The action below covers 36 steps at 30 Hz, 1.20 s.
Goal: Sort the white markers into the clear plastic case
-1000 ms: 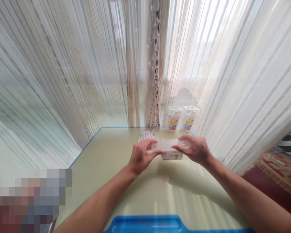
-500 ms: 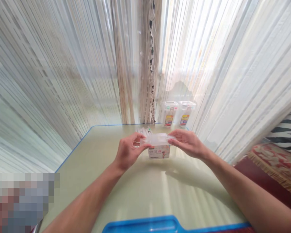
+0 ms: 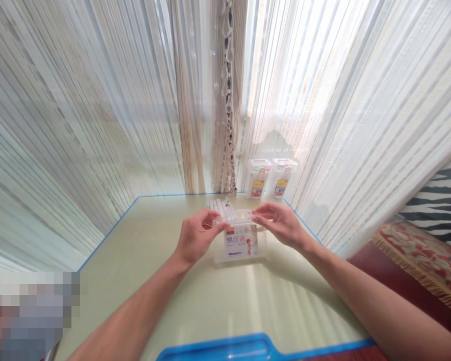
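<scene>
A clear plastic box (image 3: 240, 243) with a printed label stands upright on the pale green table (image 3: 210, 301). My left hand (image 3: 195, 235) pinches the left end of its clear lid (image 3: 237, 217). My right hand (image 3: 280, 223) pinches the right end of the same lid. The lid rests on top of the box. Just behind the box lies a row of white markers (image 3: 220, 205) with coloured tips, partly hidden by my hands.
Two more clear lidded boxes (image 3: 271, 178) with yellow labels stand at the table's far right corner against sheer curtains (image 3: 323, 125). A blue tray edge (image 3: 225, 348) sits at the near edge. A red patterned rug (image 3: 417, 250) lies to the right.
The view has shifted so the box shows its full front label. My hands have brought the lid down onto the box's top, staying at its two ends.
</scene>
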Each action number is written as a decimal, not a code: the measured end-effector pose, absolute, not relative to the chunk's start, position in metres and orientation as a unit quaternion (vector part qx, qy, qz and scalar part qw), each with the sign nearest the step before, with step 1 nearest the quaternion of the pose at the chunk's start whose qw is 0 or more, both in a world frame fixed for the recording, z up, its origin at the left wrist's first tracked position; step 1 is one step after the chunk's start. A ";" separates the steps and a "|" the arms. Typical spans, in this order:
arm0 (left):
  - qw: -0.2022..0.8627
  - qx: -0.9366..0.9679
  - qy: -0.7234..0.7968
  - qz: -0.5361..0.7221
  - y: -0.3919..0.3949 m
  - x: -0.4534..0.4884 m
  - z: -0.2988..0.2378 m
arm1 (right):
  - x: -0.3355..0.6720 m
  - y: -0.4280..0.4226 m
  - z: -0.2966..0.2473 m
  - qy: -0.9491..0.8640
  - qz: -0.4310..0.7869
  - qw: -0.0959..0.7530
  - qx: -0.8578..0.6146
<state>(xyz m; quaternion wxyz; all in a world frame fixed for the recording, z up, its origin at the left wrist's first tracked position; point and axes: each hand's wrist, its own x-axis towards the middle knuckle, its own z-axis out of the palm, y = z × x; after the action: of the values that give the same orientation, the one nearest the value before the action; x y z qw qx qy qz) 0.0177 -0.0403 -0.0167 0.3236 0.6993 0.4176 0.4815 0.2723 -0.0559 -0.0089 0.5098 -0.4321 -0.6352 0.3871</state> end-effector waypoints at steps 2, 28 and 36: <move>0.326 0.698 0.414 0.485 -0.039 0.017 -0.017 | 0.273 -0.055 -0.009 -0.648 0.368 0.509 -0.431; 0.758 0.417 0.328 0.378 -0.047 0.023 -0.005 | 0.264 -0.061 -0.008 -0.707 0.362 0.490 -0.359; 0.736 0.419 0.389 0.363 -0.049 0.027 0.000 | 0.264 -0.063 -0.006 -0.685 0.413 0.496 -0.339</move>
<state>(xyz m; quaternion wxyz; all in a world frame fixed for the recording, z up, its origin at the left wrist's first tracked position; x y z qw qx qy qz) 0.0272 -0.0492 0.0001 0.7357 0.4193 0.3886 0.3632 0.2637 -0.0628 -0.0065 0.4957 -0.3385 -0.6848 0.4133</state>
